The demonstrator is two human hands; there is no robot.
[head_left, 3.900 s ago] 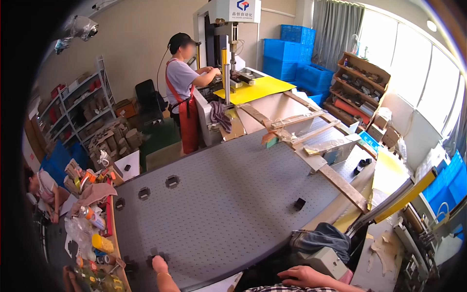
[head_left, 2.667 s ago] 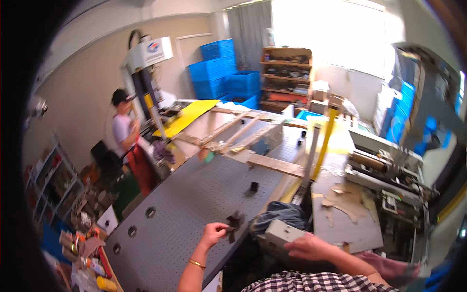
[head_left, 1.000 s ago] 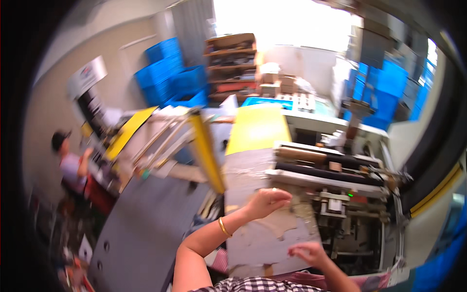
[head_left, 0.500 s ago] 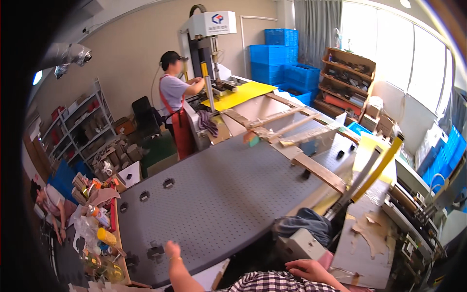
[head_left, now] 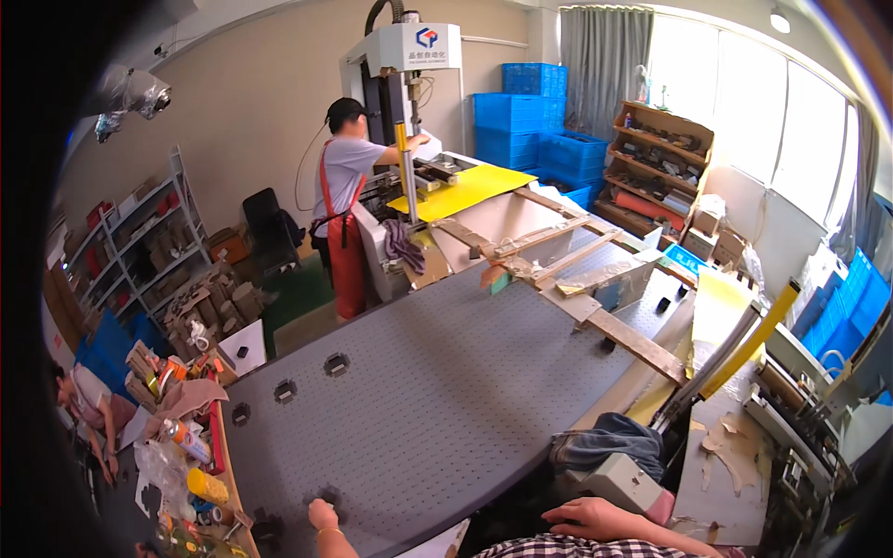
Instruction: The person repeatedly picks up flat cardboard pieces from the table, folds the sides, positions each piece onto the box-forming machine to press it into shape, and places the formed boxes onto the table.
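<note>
My left hand (head_left: 323, 514) is at the near left of a wide dark grey perforated table (head_left: 446, 372). Its fingers look curled in, and whatever they may hold is hidden. Right beyond it lies a dark, roughly square piece (head_left: 331, 496), which the hand partly covers. Another dark piece (head_left: 268, 530) is to its left. Similar pieces with pale centres, such as one dark plate (head_left: 336, 364), sit along the table's left side. My right hand (head_left: 579, 514) rests low in front of me, fingers loosely stretched and holding nothing, beside a light grey box (head_left: 625, 479).
A cluttered bench (head_left: 195, 446) borders the table's left side. Wooden slats (head_left: 642, 346) cross its far right. Beyond, a co-worker (head_left: 349, 205) in a red apron stands at a machine (head_left: 419, 46) with a yellow sheet (head_left: 465, 191). Dark cloth (head_left: 609, 445) lies near my right hand.
My view has shifted a little. My left hand has moved up against the dark piece. The co-worker at the machine now reaches an arm toward it. My right hand stays low in front.
</note>
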